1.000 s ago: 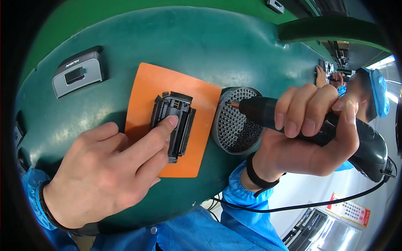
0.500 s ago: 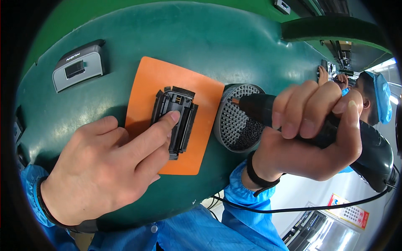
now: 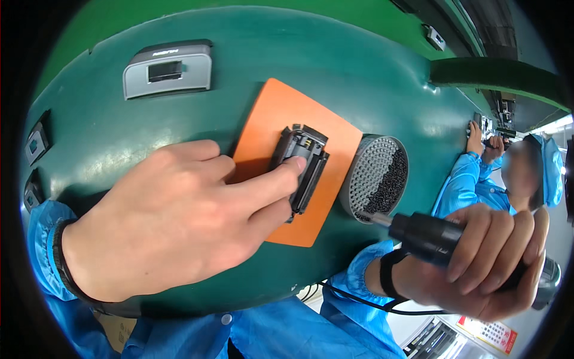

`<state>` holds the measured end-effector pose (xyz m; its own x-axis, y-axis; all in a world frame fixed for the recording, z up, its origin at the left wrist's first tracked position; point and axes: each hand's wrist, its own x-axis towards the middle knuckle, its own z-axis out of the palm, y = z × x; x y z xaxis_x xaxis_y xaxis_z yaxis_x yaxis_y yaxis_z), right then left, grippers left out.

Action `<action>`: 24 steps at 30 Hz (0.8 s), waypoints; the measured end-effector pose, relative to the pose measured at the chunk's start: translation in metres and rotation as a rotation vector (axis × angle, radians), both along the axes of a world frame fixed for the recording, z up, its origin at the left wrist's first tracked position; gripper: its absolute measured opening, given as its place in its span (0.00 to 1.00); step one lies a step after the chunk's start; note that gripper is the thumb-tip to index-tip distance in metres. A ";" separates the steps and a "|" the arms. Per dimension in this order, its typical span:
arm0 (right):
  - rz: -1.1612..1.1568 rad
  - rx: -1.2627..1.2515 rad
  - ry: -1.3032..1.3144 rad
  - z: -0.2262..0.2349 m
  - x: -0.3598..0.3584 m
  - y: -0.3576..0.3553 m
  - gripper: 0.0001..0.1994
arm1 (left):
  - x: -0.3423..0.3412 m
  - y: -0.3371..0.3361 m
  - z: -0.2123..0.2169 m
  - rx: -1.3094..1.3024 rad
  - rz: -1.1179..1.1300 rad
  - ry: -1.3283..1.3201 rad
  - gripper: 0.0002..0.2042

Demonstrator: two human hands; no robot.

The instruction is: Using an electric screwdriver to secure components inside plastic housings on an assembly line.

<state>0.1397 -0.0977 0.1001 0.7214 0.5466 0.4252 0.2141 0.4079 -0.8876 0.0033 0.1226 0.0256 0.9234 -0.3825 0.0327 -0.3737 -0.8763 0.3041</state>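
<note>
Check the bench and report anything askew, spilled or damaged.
Nothing stands out. The black part lies on the orange mat, slightly tilted but pinned by the left hand. The right hand holds the electric screwdriver, tip at the round screw tray. No spilled screws visible.

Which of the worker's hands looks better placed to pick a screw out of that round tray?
The right hand, probably. It grips the black electric screwdriver, whose tip sits at the round screw tray. The left hand is busy, fingers pressing the black part onto the orange mat.
</note>
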 end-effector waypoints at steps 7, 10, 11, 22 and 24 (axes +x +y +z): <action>0.257 -0.053 -0.033 -0.016 -0.009 0.019 0.07 | 0.002 -0.003 -0.004 -0.066 0.017 -0.057 0.15; 0.352 -0.069 -0.051 -0.018 -0.006 0.019 0.07 | 0.002 -0.005 -0.007 -0.065 0.030 -0.080 0.11; 0.378 -0.079 -0.058 -0.019 -0.004 0.019 0.07 | 0.001 -0.005 -0.008 -0.075 0.044 -0.104 0.10; 0.624 -0.138 -0.129 -0.032 0.009 0.018 0.09 | 0.001 -0.007 -0.007 -0.136 0.079 -0.079 0.12; 0.653 -0.133 -0.142 -0.031 0.009 0.018 0.09 | 0.001 -0.008 -0.006 -0.151 0.099 -0.055 0.15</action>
<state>0.1487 -0.0801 0.0686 0.1681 0.9050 0.3907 0.0795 0.3826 -0.9205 0.0039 0.1148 0.0197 0.9515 -0.2767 0.1344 -0.3076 -0.8556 0.4163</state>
